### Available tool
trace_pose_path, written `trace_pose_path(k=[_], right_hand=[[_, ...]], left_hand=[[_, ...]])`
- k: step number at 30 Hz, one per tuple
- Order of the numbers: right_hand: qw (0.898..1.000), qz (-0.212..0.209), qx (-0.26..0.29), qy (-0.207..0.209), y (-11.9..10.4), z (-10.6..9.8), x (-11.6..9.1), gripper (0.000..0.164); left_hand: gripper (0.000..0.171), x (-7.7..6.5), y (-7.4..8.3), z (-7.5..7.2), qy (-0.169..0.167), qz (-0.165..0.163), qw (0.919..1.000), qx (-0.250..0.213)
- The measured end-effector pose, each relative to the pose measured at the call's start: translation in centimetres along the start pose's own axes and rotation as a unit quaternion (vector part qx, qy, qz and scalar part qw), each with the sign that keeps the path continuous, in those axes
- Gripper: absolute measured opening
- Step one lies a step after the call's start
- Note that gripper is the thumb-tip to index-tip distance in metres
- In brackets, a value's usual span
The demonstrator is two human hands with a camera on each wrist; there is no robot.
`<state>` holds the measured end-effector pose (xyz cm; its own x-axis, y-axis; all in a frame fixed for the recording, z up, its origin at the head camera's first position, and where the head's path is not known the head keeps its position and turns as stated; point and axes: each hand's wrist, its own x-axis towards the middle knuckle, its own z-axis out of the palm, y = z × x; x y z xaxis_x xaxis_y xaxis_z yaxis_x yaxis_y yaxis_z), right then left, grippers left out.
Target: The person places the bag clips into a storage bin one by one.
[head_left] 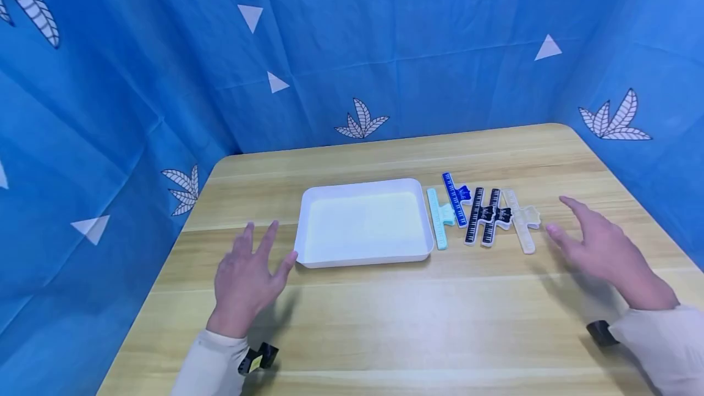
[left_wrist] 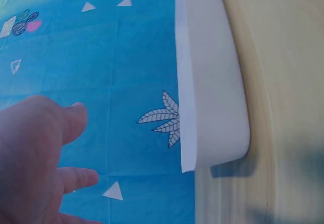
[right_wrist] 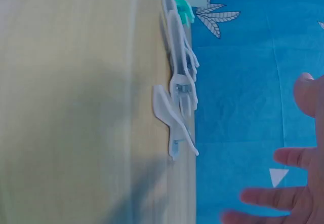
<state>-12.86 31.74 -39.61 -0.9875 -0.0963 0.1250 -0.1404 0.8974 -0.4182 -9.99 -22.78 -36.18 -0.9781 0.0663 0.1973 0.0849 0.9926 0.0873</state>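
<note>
My left hand (head_left: 245, 281) hovers with spread fingers by the front left corner of a white tray (head_left: 360, 260); the thumb tip overlaps the tray's edge in the head view. In the left wrist view the tray's side wall (left_wrist: 217, 82) rises beside that hand. To the tray's right lie several piano-keyboard clips: a mint clip (head_left: 437, 219), a dark blue clip (head_left: 454, 199), two black clips (head_left: 474, 217) and a clear whitish clip (head_left: 519, 222). My right hand (head_left: 610, 253) is held, fingers extended, just right of the clear clip, with nothing in it.
The wooden table (head_left: 374, 322) carries the tray and clips. A blue curtain (head_left: 440, 47) with leaf and triangle prints hangs behind it and at both sides. A black wrist device (head_left: 258, 359) shows at the left sleeve, another (head_left: 602, 333) at the right sleeve.
</note>
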Motion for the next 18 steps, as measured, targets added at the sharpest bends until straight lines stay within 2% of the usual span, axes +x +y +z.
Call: trace_pose_path(k=[4, 7, 13, 18], right_hand=[[0.999, 0.009, 0.041, -0.002, 0.5, 0.0, 0.9, 0.054], [0.997, 0.028, 0.066, -0.001, 0.9, 0.1, 1.6, 0.051], [0.992, 0.076, 0.099, -0.023, 1.7, 0.3, 3.1, 0.060], [0.987, 0.097, 0.101, -0.076, 2.3, 0.4, 4.2, 0.067]], left_hand=[[0.070, -0.1, -0.2, 0.2, -0.007, -0.002, 0.9977, -0.067], [0.066, -0.1, -0.3, 0.3, -0.018, -0.009, 0.9908, -0.134], [0.051, 0.0, -0.4, 1.0, -0.018, -0.050, 0.9684, -0.244], [0.057, 0.4, -0.6, 1.9, -0.062, -0.120, 0.9433, -0.303]])
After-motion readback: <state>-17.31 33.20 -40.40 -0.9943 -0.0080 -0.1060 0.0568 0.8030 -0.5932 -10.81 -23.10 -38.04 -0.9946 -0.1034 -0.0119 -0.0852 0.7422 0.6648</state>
